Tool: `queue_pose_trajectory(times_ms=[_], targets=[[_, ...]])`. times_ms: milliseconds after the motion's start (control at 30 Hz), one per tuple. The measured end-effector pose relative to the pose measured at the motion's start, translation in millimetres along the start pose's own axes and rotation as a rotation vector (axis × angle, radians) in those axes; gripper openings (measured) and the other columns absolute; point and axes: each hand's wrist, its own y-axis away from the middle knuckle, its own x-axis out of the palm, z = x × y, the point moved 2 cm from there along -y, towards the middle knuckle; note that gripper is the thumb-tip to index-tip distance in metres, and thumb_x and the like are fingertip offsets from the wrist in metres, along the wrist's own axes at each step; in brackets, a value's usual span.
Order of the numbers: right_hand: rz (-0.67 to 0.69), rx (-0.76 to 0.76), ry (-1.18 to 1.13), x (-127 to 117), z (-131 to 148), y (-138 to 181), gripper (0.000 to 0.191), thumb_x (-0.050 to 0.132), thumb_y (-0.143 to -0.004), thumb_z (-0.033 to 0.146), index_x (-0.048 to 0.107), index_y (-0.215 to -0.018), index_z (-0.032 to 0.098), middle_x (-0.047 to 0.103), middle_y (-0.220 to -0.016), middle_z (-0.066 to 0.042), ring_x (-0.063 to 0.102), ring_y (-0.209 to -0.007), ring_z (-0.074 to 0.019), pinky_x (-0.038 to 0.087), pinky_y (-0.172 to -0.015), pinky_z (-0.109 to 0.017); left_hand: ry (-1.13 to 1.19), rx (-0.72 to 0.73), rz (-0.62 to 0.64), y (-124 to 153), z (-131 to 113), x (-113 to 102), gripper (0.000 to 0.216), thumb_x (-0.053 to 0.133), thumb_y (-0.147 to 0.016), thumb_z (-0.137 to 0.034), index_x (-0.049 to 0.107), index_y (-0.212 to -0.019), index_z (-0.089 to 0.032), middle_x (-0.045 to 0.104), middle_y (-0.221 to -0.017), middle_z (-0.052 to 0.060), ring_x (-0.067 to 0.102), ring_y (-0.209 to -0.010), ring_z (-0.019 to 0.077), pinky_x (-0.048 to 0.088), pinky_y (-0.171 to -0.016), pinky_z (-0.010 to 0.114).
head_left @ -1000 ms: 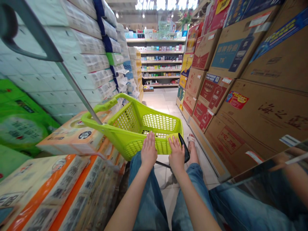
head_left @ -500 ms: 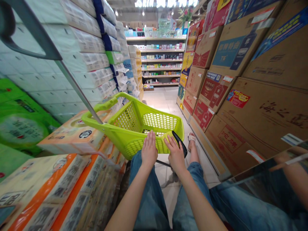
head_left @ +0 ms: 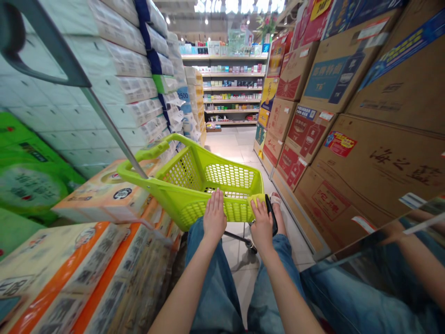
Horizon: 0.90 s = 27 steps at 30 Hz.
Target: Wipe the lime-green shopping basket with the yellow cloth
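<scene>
My right hand point(head_left: 262, 227) covers part of a black object point(head_left: 273, 218) at the basket point(head_left: 194, 185) corner; I can't identify it. Basket wheels mostly hidden behind my knees. Grey handle point(head_left: 38, 51) cut off at the top-left edge. Far shelf point(head_left: 231, 88) goods too small to read. Glossy surface point(head_left: 375, 273) at lower right cut off, its reflection blurred.

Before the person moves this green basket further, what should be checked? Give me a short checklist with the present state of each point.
1. Left hand flat on the near rim of the green basket: ok.
2. Right hand at the basket's near right corner, on the black phone: ok; how firmly, cannot tell.
3. Basket holds no goods: ok.
4. Aisle floor ahead free of obstacles: ok.
5. Gap to the cardboard boxes on the right: narrow, not ok.
6. Sandalled foot close to the basket: not ok.
</scene>
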Motion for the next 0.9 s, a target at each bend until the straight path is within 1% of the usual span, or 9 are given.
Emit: queue_pose_trajectory(times_ms=[67, 233, 300, 367, 433, 567, 800, 900], targets=[[0.017, -0.018, 0.027, 2, 18, -2, 0.085, 0.039, -0.069, -0.003, 0.040, -0.150, 0.025, 0.029, -0.162, -0.001, 0.020, -0.150, -0.0198, 0.021, -0.119, -0.047, -0.004, -0.001, -0.007, 0, 0, 0, 0.088, 0.047, -0.077, -0.008, 0.010, -0.156, -0.008, 0.022, -0.163, 0.013, 0.016, -0.152, 0.0237, 0.021, -0.123, 0.041], [0.084, -0.151, 0.022, 11, 63, -10, 0.077, 0.038, -0.077, -0.001, 0.041, -0.149, 0.028, 0.031, -0.161, 0.002, 0.024, -0.149, -0.0191, 0.018, -0.120, -0.050, -0.029, -0.016, -0.011, 0, -1, 1, 0.085, 0.044, -0.078, -0.007, 0.011, -0.156, -0.009, 0.024, -0.163, 0.013, 0.017, -0.152, 0.0217, 0.023, -0.123, 0.041], [0.094, -0.198, 0.019, 15, 74, -12, 0.074, 0.038, -0.080, 0.001, 0.040, -0.149, 0.028, 0.031, -0.161, 0.001, 0.023, -0.149, -0.0196, 0.017, -0.120, -0.051, -0.042, -0.015, -0.015, 0, 0, 2, 0.084, 0.041, -0.079, -0.005, 0.009, -0.157, -0.010, 0.025, -0.162, 0.012, 0.017, -0.152, 0.0204, 0.024, -0.122, 0.042], [0.095, -0.235, 0.011, 16, 76, -11, 0.074, 0.039, -0.081, 0.001, 0.039, -0.150, 0.027, 0.030, -0.161, -0.001, 0.022, -0.150, -0.0194, 0.016, -0.120, -0.051, -0.047, -0.011, -0.016, 0, 0, 2, 0.084, 0.040, -0.079, -0.005, 0.008, -0.157, -0.011, 0.025, -0.162, 0.012, 0.017, -0.152, 0.0199, 0.025, -0.122, 0.042], [0.092, -0.269, -0.008, 15, 70, -9, 0.075, 0.038, -0.079, -0.001, 0.040, -0.149, 0.027, 0.030, -0.161, 0.000, 0.021, -0.150, -0.0169, 0.015, -0.121, -0.047, -0.047, -0.008, -0.009, 0, 1, 2, 0.086, 0.042, -0.078, -0.006, 0.009, -0.157, -0.010, 0.024, -0.162, 0.012, 0.017, -0.152, 0.0204, 0.024, -0.122, 0.042], [0.081, -0.311, -0.036, 10, 48, -6, 0.081, 0.038, -0.074, -0.005, 0.043, -0.147, 0.028, 0.032, -0.160, 0.002, 0.022, -0.149, -0.0138, 0.013, -0.122, -0.043, -0.035, 0.004, 0.005, 1, 1, 2, 0.087, 0.046, -0.077, -0.008, 0.010, -0.156, -0.009, 0.022, -0.163, 0.012, 0.014, -0.152, 0.0212, 0.021, -0.123, 0.041], [0.070, -0.183, -0.034, -5, 8, -5, 0.086, 0.036, -0.069, -0.006, 0.044, -0.147, 0.030, 0.034, -0.160, 0.004, 0.022, -0.150, -0.0142, 0.016, -0.121, -0.043, -0.026, 0.018, -0.009, 1, 1, 2, 0.089, 0.047, -0.076, -0.008, 0.010, -0.156, -0.008, 0.022, -0.163, 0.012, 0.014, -0.152, 0.0225, 0.021, -0.123, 0.041], [0.055, -0.121, -0.054, -9, -9, -4, 0.087, 0.036, -0.068, -0.005, 0.045, -0.146, 0.030, 0.035, -0.159, 0.003, 0.023, -0.150, -0.0144, 0.020, -0.120, -0.042, -0.021, 0.021, -0.013, 1, 1, 2, 0.090, 0.048, -0.076, -0.008, 0.008, -0.157, -0.009, 0.022, -0.163, 0.012, 0.015, -0.152, 0.0229, 0.022, -0.123, 0.042]])
